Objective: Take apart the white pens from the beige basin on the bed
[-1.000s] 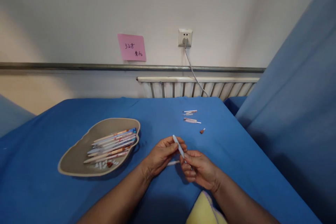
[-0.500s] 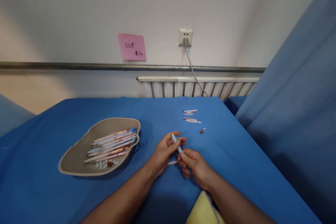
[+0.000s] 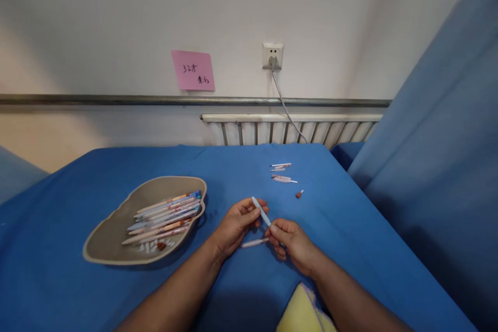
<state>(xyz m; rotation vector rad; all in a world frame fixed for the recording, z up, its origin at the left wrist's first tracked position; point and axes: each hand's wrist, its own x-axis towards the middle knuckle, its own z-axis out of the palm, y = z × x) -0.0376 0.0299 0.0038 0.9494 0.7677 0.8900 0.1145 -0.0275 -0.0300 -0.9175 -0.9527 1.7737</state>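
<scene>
A pale blue pen barrel (image 3: 261, 211) slants between my two hands above the blue-covered table. My left hand (image 3: 238, 224) is closed on its upper part, thumb against fingers. My right hand (image 3: 294, 243) pinches the lower end; what else its curled fingers hold, if anything, is hidden. Beneath the hands a whitish pen (image 3: 252, 243) lies on the cloth, partly hidden at its right end. Beyond them lie several slim pen parts (image 3: 280, 166) and a small brown piece (image 3: 299, 194) with a white tip.
To the left stands a beige tray (image 3: 101, 249) with several pens (image 3: 165, 218) and small white and brown pieces. A yellow cloth (image 3: 301, 311) lies at the front edge. A blue curtain (image 3: 439, 129) hangs right; a corded socket (image 3: 273, 56) is on the wall.
The pale blue barrel has tilted a little and shows more of its length. My hands have shifted slightly, uncovering more of the pen on the cloth.
</scene>
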